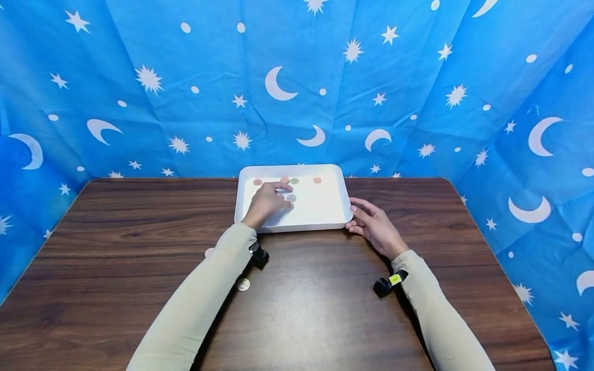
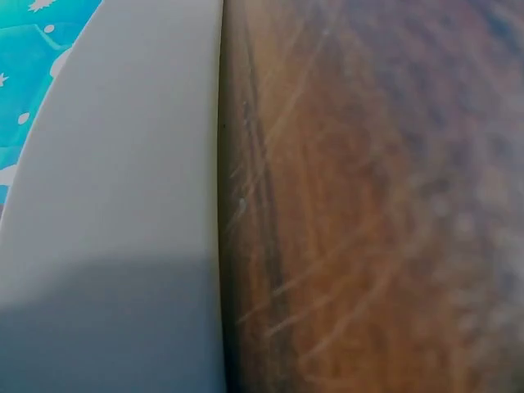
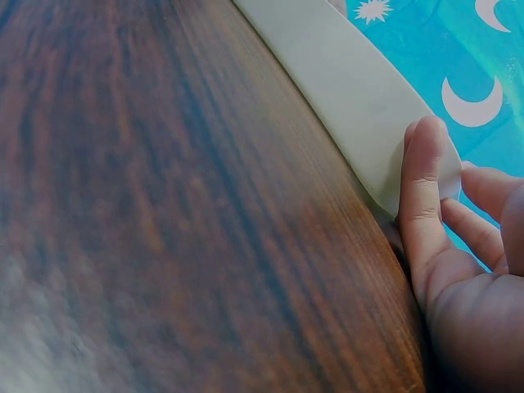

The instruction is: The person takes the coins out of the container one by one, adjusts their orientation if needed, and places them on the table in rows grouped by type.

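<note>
My left hand (image 1: 267,201) reaches over the front wall into the white tray (image 1: 320,214). Its thumb and fingers are spread apart around a silver coin (image 1: 291,198) lying on the tray floor. Behind it lie copper coins, one at the left (image 1: 258,182), another by the fingertips (image 1: 284,180) and a third farther right (image 1: 317,180), plus a dull brassy coin (image 1: 294,181). At the tray's front right corner, my right hand (image 1: 378,229) grips the wall, thumb (image 3: 423,176) on the front face and fingers along the right side. The left wrist view misses the left hand.
On the wooden table (image 1: 315,309) a silver coin (image 1: 243,284) lies beside my left forearm. A pinkish coin (image 1: 210,252) is partly hidden by the left sleeve (image 1: 199,288). Behind the tray hangs a blue cloth (image 1: 213,62) with stars and moons.
</note>
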